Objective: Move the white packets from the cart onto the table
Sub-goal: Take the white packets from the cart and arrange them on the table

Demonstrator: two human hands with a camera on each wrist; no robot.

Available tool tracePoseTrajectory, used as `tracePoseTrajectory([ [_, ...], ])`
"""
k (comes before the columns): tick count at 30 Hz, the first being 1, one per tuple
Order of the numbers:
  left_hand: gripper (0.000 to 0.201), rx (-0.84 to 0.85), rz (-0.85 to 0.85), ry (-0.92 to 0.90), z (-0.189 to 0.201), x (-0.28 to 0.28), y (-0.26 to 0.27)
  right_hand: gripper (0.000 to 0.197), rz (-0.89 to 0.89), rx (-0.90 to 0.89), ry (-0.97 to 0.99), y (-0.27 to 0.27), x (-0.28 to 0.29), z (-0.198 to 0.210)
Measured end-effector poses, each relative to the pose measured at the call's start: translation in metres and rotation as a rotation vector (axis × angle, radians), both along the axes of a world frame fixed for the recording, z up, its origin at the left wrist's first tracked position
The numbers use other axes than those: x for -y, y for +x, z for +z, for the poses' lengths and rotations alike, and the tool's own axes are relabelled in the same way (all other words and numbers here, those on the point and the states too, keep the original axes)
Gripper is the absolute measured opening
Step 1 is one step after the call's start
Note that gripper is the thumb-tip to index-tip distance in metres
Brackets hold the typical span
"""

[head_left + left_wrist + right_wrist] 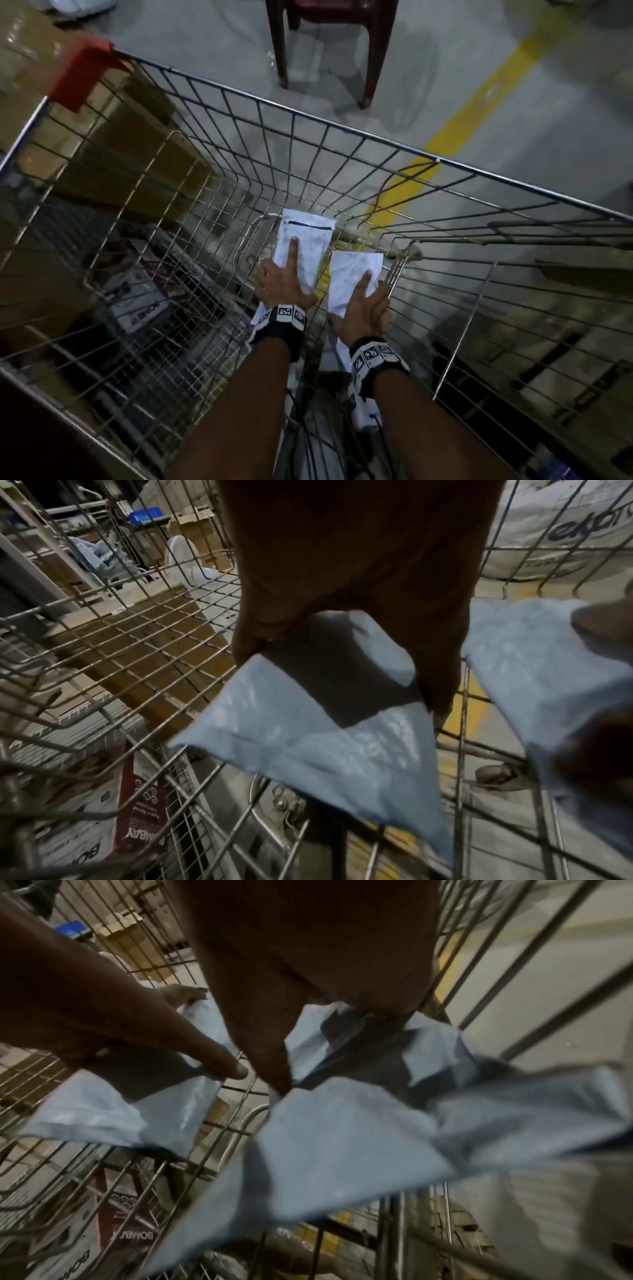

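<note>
Both arms reach down into the silver wire-mesh shopping cart (342, 130). The left hand (286, 284) holds a long white plastic packet (305, 240) with a dark line near its far end: the forefinger lies straight along its top, while in the left wrist view the thumb and fingers (441, 674) pinch it from either side. The right hand (364, 306) holds a second white plastic packet (352, 277) just beside the first, fingers (363, 281) flat on top and the thumb under its edge in the right wrist view. Both packets are low inside the cart, close to its far mesh wall. More crumpled white packets (337, 353) lie beneath the right wrist.

Outside the left mesh wall stand brown cardboard boxes (137, 150), with a printed white and maroon carton (144, 301) lower down. A red plastic corner guard (80, 77) caps the cart's far left corner. Beyond the cart, a dark brown plastic chair (329, 44) stands on the grey concrete floor (531, 113), which a yellow painted line (479, 102) crosses.
</note>
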State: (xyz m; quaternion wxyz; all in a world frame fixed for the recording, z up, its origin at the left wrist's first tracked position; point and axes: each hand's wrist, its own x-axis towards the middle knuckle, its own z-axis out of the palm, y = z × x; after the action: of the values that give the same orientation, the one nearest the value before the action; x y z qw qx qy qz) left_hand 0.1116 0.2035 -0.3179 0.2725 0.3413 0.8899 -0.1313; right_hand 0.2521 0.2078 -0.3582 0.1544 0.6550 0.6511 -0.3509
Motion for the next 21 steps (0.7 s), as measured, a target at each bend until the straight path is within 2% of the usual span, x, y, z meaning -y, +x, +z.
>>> tracePoseTrajectory([
  [2,0.132,-0.001,0.032,0.010,-0.002,-0.002,-0.001,0.128,0.008,0.023,0.005,-0.004,0.006,-0.004],
  [3,0.136,-0.071,0.020,0.021,0.000,-0.005,-0.001,0.126,0.000,0.025,0.012,-0.006,0.008,0.000],
  [5,0.141,-0.161,-0.005,0.008,0.010,-0.013,-0.005,0.104,-0.041,-0.004,0.002,-0.011,0.012,0.006],
  [7,0.136,-0.063,-0.033,-0.043,0.021,-0.020,-0.004,0.082,-0.059,0.006,0.046,-0.016,0.008,0.016],
  [8,0.134,-0.008,-0.035,-0.057,0.027,-0.022,-0.005,0.080,-0.083,0.006,0.011,-0.017,0.005,0.023],
  [9,0.133,0.016,-0.037,-0.070,0.035,-0.024,-0.006,0.081,-0.050,-0.002,0.056,-0.020,0.005,0.030],
  [11,0.132,0.053,-0.028,-0.065,0.049,-0.024,-0.008,0.081,-0.052,-0.004,0.023,-0.022,0.011,0.042],
  [13,0.129,0.092,-0.020,-0.026,0.067,-0.023,-0.010,0.080,-0.117,-0.099,0.007,-0.018,0.012,0.064],
  [16,0.129,0.119,-0.023,-0.012,0.103,-0.021,-0.014,0.096,-0.103,-0.072,0.129,-0.010,0.005,0.099],
  [21,0.129,0.175,-0.027,0.061,0.170,-0.018,-0.014,0.085,-0.123,-0.110,0.212,0.000,-0.013,0.166],
])
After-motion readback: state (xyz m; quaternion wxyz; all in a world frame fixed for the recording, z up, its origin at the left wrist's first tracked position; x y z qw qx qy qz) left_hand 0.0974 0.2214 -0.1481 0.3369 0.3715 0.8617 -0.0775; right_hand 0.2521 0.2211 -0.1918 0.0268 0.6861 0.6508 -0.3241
